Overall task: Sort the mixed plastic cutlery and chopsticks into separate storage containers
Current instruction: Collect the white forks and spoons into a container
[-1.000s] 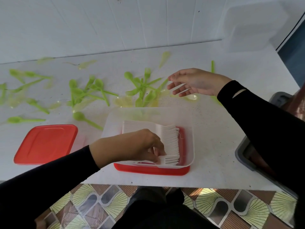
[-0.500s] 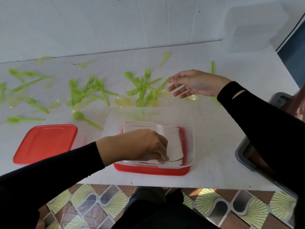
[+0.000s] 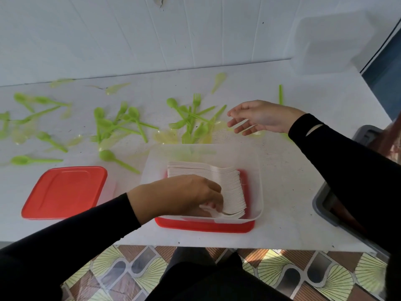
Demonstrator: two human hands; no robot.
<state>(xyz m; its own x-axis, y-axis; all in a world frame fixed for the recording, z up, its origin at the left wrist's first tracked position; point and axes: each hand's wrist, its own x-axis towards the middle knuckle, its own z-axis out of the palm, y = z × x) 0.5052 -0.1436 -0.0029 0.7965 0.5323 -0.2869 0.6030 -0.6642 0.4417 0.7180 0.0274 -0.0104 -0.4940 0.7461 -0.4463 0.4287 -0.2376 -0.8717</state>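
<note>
Over by the near tabletop (image 3: 293, 181) edge, squaring up the fork stack

White forks (image 3: 227, 181) sit packed in the clear container (image 3: 259, 170). They look light, thin and slippery, so I'd pinch them by the handles as a bunch. Left hand (image 3: 184, 196) fingers (image 3: 213, 206) are curled on the nearest forks, which stuck out loose a second ago. Right hand (image 3: 260, 118) hovers empty over the green cutlery (image 3: 191, 120), fingers apart, barely moved.

Qty: 2 red lids (image 3: 65, 192), 2 hands (image 3: 180, 196)

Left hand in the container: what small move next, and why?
Probably release and withdraw: the left hand pinches a white fork already lying against the row inside the clear container; the right hand hovers open over green cutlery.
</note>
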